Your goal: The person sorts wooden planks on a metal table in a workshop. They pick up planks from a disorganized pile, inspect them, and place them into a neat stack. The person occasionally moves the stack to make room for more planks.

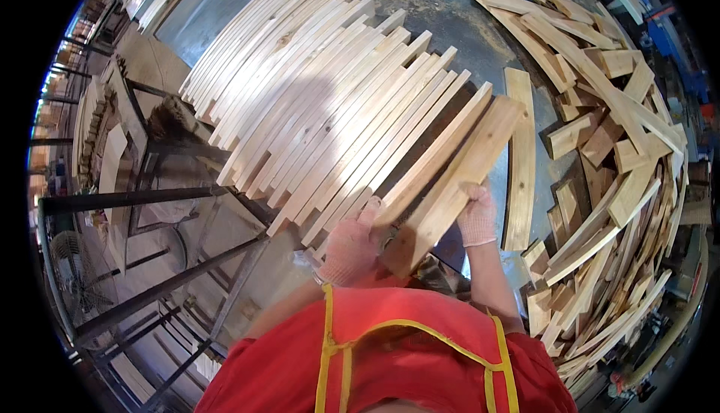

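Two boards [450, 169] are held over a metal table [420, 8]. They lie side by side and touch along their long edges. They slant up and away to the right from the hands.

The left hand [351, 246] wears a pale glove. It is curled around the near end of the left board, with the fingers bent over the edge. The right hand [477, 216] also wears a pale glove. It is closed on the right edge of the right board, a little further up than the left hand. So the boards are pinched between the two hands, near their low ends.

Just to the left, a big fan of boards [315, 105] is spread on the table. The held boards sit right beside its last board and look like they touch it.

To do this well, the boards are best kept flat and kept together, so that no gap opens. The near ends are best lined up with the ends in the fan. Fingers are best kept off the underside, so they are not squashed.

One loose board [520, 158] lies just right of the held ones. A messy heap of offcuts [622, 158] is piled further right. A dark metal frame [150, 210] stands on the left.
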Demonstrator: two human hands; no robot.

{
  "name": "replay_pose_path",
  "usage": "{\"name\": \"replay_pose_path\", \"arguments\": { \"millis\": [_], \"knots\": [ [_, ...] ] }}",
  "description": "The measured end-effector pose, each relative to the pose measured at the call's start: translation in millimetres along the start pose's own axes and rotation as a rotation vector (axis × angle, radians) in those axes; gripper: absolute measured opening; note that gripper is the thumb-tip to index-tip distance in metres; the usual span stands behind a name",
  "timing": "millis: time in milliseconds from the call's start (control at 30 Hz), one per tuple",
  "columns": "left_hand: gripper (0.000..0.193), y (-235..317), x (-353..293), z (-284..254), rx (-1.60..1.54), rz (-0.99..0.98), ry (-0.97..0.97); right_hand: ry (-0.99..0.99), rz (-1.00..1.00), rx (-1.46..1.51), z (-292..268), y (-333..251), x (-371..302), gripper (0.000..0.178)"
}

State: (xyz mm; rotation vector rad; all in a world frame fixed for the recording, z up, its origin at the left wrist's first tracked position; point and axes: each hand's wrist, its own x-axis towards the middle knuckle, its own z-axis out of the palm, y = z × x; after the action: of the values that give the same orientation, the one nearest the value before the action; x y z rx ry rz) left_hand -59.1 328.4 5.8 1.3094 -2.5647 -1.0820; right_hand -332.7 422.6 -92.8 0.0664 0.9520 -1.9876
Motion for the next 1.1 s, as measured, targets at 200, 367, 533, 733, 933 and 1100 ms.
{"name": "replay_pose_path", "arguments": {
  "millis": [200, 367, 533, 733, 933, 1100],
  "knots": [
    [0.057, -9.6, -2.3, 0.2, 0.494, 0.009, 0.066, 0.205, 0.027, -0.905, 54.2, 32.2, -11.0, 0.074],
    [0.048, -34.9, -10.0, -13.4, 0.474, 0.223, 0.291, 0.171, -0.144, -0.551, 35.2, 45.4, -25.7, 0.045],
    [0.023, -88.0, -80.1, -37.8, 0.132, 0.084, 0.181, 0.075, -0.563, -0.705, 120.1, -167.5, -2.7, 0.03],
    [0.056, -203.7, -106.5, -1.0, -0.693, -0.606, -0.083, -0.004, -0.545, -0.797, 112.6, -156.2, 23.3, 0.02],
    [0.045, -159.6, -36.2, 5.7, -1.571, -0.669, -0.003, -0.002, 0.247, -0.952, 135.7, 57.4, -31.5, 0.09],
    [0.056, -127.0, -46.0, -67.0, -1.155, -0.118, -0.079, -0.058, 0.078, -1.055, 129.4, 65.8, -5.6, 0.09]
  ]
}}
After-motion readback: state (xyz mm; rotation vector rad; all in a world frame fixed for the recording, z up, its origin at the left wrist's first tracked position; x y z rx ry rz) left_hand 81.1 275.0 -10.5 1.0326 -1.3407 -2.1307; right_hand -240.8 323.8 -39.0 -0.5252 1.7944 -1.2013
